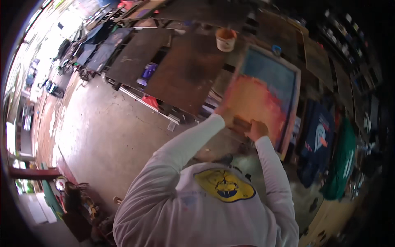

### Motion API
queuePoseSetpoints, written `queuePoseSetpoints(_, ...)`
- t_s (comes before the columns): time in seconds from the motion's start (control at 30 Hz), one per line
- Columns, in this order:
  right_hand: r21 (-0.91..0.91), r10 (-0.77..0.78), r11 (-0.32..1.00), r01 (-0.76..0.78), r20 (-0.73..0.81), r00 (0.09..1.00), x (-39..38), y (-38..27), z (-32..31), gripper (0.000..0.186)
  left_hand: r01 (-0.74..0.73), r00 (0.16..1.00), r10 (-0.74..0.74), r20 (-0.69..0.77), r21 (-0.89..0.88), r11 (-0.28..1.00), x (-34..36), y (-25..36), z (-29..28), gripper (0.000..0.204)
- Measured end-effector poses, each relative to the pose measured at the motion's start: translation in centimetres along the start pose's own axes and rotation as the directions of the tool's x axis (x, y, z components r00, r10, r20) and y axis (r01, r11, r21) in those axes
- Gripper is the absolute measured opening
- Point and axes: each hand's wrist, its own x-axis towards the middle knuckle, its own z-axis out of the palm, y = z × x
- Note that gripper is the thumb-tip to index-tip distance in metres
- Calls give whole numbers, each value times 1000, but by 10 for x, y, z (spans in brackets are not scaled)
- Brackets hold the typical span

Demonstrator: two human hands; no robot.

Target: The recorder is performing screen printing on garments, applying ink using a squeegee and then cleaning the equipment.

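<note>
The brown bar (240,124) lies low on the orange part of the coated panel (255,96), between the two hands. The right hand (258,130) has its grip clenched on the bar's right end; the left hand (224,116) meets the other end, but blur (and skin close in tone to the coating) means I cannot tell whether its grip is closed. Having a hand at each end probably spreads the pressure evenly. The pale frame (297,82) sits squarely in front of the person, likely for reach, and the white bucket (225,41) stands beyond it on the bench (185,74) – near, yet out of the arms' way.

As for markings, the dark-blue garment (314,140) carries a pale round print with small lettering, the green cloth (343,158) faint white marks – neither clearly legible. A yellow emblem (225,186) fills the back of the wearer's white shirt (230,222).
</note>
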Motion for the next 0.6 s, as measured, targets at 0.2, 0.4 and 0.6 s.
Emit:
queuePoseSetpoints(0.2,89,128,986,-140,128,983,26,2,-3,21,64,998,-66,-9,-98,993,14,-14,-8,39)
queuePoseSetpoints(0.4,87,88,992,-95,87,992,36,9,-7,17,12,1000,-12,-6,-10,1000,25,-17,-13,32)
queuePoseSetpoints(0.6,118,60,991,-70,87,994,27,11,-10,24,82,990,-92,-105,-97,992,21,-7,-2,29)
